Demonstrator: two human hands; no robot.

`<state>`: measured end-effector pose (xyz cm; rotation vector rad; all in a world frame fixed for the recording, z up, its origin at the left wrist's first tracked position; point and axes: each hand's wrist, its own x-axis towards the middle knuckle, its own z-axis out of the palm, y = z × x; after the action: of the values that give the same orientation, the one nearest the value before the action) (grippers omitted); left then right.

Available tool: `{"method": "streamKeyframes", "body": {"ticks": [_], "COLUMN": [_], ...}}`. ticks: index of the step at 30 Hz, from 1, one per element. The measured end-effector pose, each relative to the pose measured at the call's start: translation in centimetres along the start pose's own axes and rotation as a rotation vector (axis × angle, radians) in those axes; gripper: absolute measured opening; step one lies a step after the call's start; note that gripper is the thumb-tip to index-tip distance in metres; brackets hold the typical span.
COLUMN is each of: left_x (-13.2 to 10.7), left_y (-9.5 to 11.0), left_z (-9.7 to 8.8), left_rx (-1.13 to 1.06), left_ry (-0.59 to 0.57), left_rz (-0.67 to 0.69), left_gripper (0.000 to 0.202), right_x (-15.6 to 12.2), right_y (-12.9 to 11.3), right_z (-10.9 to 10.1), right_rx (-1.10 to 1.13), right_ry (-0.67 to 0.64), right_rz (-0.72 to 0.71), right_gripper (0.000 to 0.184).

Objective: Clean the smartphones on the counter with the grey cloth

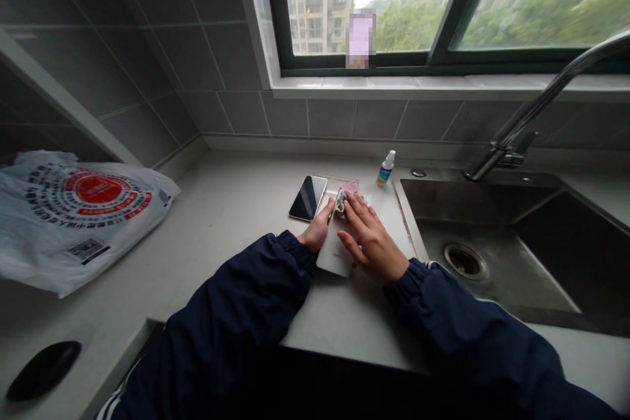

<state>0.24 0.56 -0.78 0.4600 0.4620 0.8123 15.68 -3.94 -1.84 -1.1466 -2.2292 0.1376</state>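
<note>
White smartphone (333, 256) could skid into the steel sink (472, 210) if the right hand (371, 239), fingers (358, 215) spread apart on a grey cloth (342, 201), presses too hard, while the left hand's (315, 230) fingers are hidden.

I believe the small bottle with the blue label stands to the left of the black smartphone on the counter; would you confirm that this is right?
Not quite: the head view shows the small bottle with the blue label standing to the right of the black smartphone, not to its left. Both are on the counter.

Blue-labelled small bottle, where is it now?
In the head view, the white-capped plastic bottle stands on the pale counter, beyond the right hand, just left of the stainless steel sink.
</note>
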Motion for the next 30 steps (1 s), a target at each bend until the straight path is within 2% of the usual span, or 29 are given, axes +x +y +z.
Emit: {"method": "streamKeyframes", "body": {"ticks": [4,10,16,20,25,30], "left_x": [-0.1,0.0,-0.2,-0.2,0.1,-0.1], "left_y": [0.1,0.0,0.0,0.0,0.3,0.8], "left_z": [0.7,0.5,1.0,0.4,-1.2,-1.3], "left_rx": [-0.019,-0.008,-0.022,-0.047,-0.051,-0.07], "left_ry": [0.037,0.059,0.124,0.154,0.162,0.166], "left_rz": [0.032,0.008,0.095,0.092,0.016,-0.051], "left_gripper": [0.059,0.057,0.056,0.056,0.065,0.079], "right_x": [0.0,0.1,0.1,0.2,0.2,0.1], "right_y": [0.3,0.6,0.4,0.1,-0.5,-1.2], "right_z": [0.1,-0.1,-0.2,-0.2,-0.5,-1.1], "right_rx": [-0.025,-0.038,0.012,0.024,0.059,0.089], "right_ry": [-0.015,0.026,-0.049,-0.114,-0.169,-0.195], "right_rz": [0.042,0.094,0.025,-0.032,-0.117,-0.183], "right_gripper": [0.078,0.079,0.076,0.073,0.069,0.065]}}
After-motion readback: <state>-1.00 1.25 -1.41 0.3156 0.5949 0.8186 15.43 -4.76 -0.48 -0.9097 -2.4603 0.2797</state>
